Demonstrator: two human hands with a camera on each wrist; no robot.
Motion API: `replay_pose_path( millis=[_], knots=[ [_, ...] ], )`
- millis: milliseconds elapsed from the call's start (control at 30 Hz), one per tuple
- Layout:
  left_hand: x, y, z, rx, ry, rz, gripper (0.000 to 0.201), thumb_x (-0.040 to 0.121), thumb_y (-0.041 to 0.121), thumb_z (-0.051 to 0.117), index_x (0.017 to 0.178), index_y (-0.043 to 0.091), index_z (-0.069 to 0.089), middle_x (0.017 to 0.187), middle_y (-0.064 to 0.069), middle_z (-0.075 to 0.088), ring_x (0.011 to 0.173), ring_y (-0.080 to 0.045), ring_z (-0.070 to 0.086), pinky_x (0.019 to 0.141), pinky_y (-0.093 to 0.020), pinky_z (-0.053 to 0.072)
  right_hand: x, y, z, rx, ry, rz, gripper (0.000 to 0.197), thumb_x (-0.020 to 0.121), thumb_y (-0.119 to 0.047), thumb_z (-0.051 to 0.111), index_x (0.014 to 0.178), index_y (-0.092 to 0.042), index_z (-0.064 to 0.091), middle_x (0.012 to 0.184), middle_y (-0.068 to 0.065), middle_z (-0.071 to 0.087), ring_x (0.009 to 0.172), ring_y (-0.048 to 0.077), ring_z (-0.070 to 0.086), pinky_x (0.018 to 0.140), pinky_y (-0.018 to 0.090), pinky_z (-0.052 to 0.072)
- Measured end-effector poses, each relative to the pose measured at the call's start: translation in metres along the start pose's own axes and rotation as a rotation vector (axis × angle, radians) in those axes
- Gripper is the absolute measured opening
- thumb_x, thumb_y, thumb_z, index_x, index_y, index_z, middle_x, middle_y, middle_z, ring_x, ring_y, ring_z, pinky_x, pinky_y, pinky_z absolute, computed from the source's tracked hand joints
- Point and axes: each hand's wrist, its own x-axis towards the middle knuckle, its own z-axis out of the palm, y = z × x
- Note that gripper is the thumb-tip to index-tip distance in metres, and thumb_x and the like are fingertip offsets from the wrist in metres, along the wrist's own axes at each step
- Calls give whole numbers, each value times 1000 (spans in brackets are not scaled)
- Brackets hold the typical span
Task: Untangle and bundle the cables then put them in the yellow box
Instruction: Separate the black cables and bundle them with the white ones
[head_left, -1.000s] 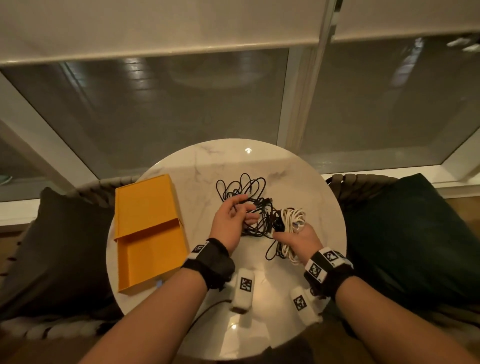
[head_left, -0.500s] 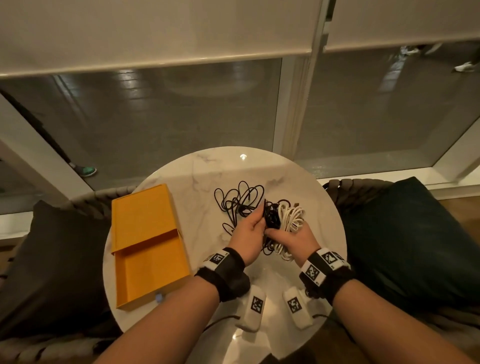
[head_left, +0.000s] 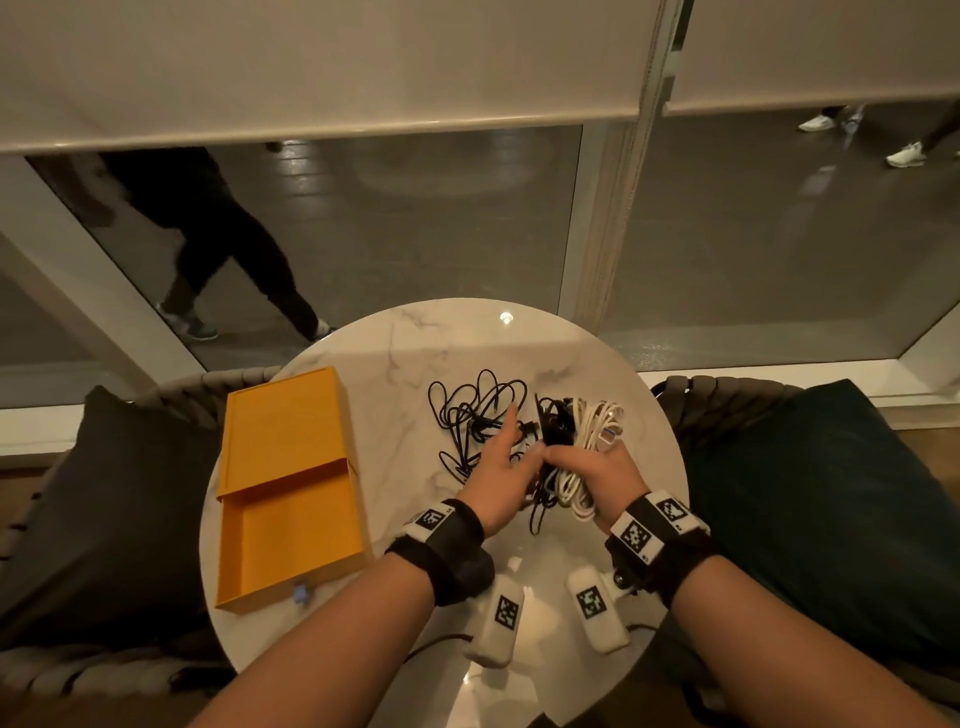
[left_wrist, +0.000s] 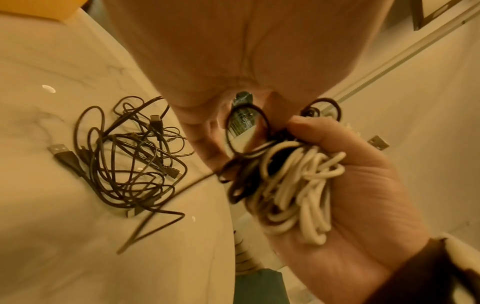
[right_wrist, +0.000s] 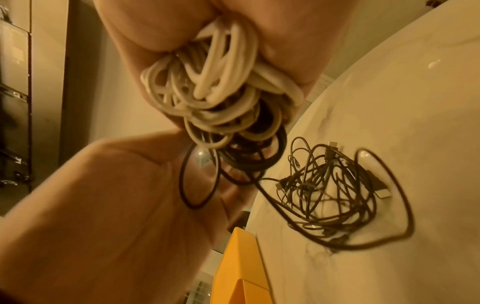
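Both forearms reach forward from the bottom of the head view, bare, each with a dark wrist strap carrying white tagged blocks. Right hand (head_left: 597, 475) is fisted, fingers and thumb curled tight round a held bundle, thumb (left_wrist: 315, 128) lying across the top. Left hand (head_left: 501, 475) sits just beside it, touching at the fingertips; index finger extended forward, palm turned toward the right hand, other fingers loosely bent. Whether it pinches anything is unclear.
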Motion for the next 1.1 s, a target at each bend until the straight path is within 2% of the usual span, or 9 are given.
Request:
replay_pose_path(
  millis=[133, 300, 433, 567, 700, 767, 867, 967, 1100],
  knots=[
    [-7, 5, 2, 60, -117, -93, 54, 105, 47, 10, 127, 32, 56, 111, 6, 65, 91, -8, 55, 69, -16, 41, 13, -22, -16, 127, 60, -32, 8, 84, 3, 68, 92, 1, 69, 75, 13, 69, 68, 27, 67, 63, 35, 57],
    [-3, -9, 12, 184, -247, -29, 59, 106, 46, 12, 102, 29, 69, 90, 11, 67, 79, 12, 52, 83, -22, 37, 22, -56, -26, 424, 7, 9, 12, 75, -5, 68, 85, 2, 68, 71, 11, 68, 69, 24, 71, 77, 35, 60],
    [5, -26, 10, 344, -260, 9, 35, 103, 43, 35, 94, 31, 67, 93, 5, 65, 88, -4, 58, 85, -26, 43, 21, -87, -27, 605, -27, -27, 21, 84, -7, 53, 74, -3, 71, 77, 9, 70, 79, 22, 72, 96, 39, 53],
    [16, -41, -3, 392, -159, 97, 26, 103, 27, 41, 89, 30, 62, 86, 13, 55, 80, -1, 51, 78, -26, 40, 15, -107, -34, 623, -54, -66, 29, 87, -10, 51, 70, -8, 74, 79, 2, 68, 75, 22, 71, 85, 36, 58],
    [28, -48, -14, 486, -100, 157, 23, 104, 28, 42, 96, 19, 62, 107, 7, 49, 100, -10, 51, 97, -29, 39, 12, -107, -35, 792, -79, -96, 28, 86, -11, 49, 70, -6, 71, 78, 3, 63, 67, 16, 62, 72, 33, 57],
    [29, -48, -20, 493, -74, 134, 23, 104, 27, 41, 95, 19, 61, 101, 7, 53, 94, -10, 52, 94, -30, 42, 12, -104, -37, 796, -60, -109, 25, 84, -10, 50, 71, -6, 70, 79, 3, 61, 67, 16, 59, 71, 33, 55],
    [25, -46, -28, 365, -41, 62, 24, 104, 24, 42, 86, 27, 57, 92, 6, 64, 83, -12, 60, 72, -25, 44, 11, -96, -41, 724, -30, -104, 23, 83, -11, 51, 72, -7, 70, 79, 2, 59, 68, 15, 58, 71, 32, 54],
    [25, -42, -36, 43, 41, -97, 25, 103, 15, 42, 92, 13, 65, 94, -1, 69, 71, -14, 63, 59, -22, 48, 7, -84, -41, 660, 19, -57, 18, 82, -12, 53, 75, -5, 68, 79, 3, 60, 69, 15, 57, 70, 31, 56],
    [24, -32, -47, -401, 179, -212, 27, 102, 12, 46, 85, 1, 63, 78, -13, 63, 64, -22, 64, 69, -32, 55, 2, -62, -33, 605, 102, 7, 11, 77, -10, 59, 81, -2, 66, 78, 5, 61, 66, 16, 59, 66, 30, 58]
  ],
)
